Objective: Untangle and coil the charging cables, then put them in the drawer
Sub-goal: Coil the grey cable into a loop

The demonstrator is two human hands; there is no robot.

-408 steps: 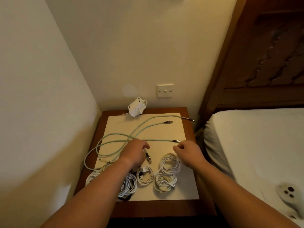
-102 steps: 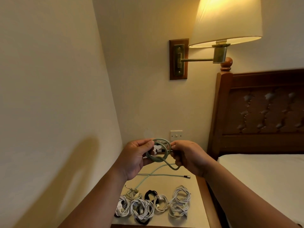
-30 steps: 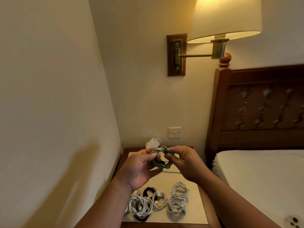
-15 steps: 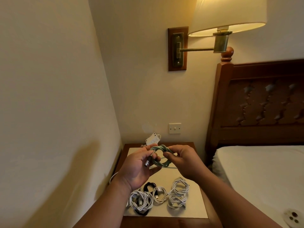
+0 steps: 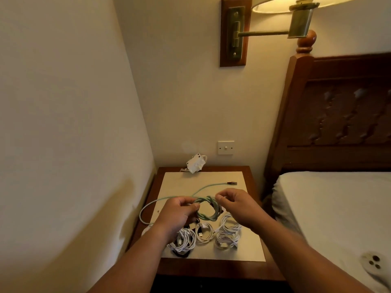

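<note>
Cream walls meet in a corner behind a wooden nightstand (image 5: 203,269) topped with a pale mat (image 5: 249,248), beside a bed (image 5: 338,208) with a carved wooden headboard (image 5: 338,115). Above the mat, the left hand (image 5: 177,214) and right hand (image 5: 239,205) both pinch a coiled green cable (image 5: 208,209), one on each side of the loop, fingers closed on the strands. A second green cable (image 5: 169,199) lies uncoiled on the mat, its metal plug (image 5: 232,183) near the far edge and its slack looping over the nightstand's left side. Several coiled white cables (image 5: 227,235) sit in a cluster on the near part of the mat, below the hands. A white adapter (image 5: 195,163) leans against the back wall under a light switch (image 5: 226,147). A brass wall lamp (image 5: 264,33) hangs above. No readable writing or brand shows on anything.
</note>
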